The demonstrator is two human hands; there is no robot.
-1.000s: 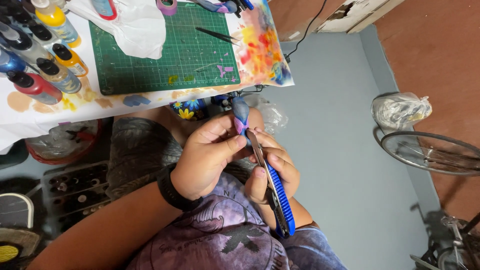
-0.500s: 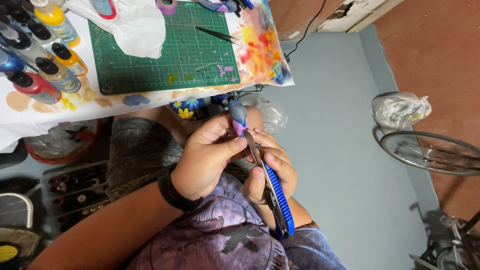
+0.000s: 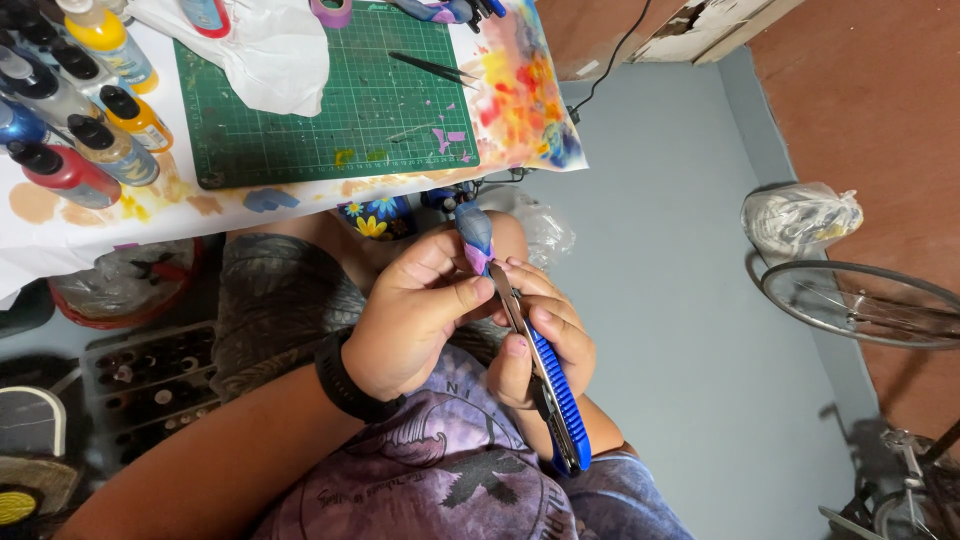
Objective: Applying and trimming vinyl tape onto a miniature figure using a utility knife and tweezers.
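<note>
Trimming painted piece (image 3: pixel 474 238) with utility knife (image 3: pixel 545 375)

White paint-stained table (image 3: pixel 60 250) carries a green cutting mat (image 3: pixel 330 100). Paint bottles (image 3: pixel 90 130) stand left of mat (caps on). White cloth (image 3: pixel 250 50) overlaps mat corner.

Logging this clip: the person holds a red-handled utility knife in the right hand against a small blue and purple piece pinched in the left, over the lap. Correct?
Not quite. The utility knife in the right hand has a blue handle, not red, as the head view shows. The left hand does pinch the small blue and purple piece over the lap.
</note>
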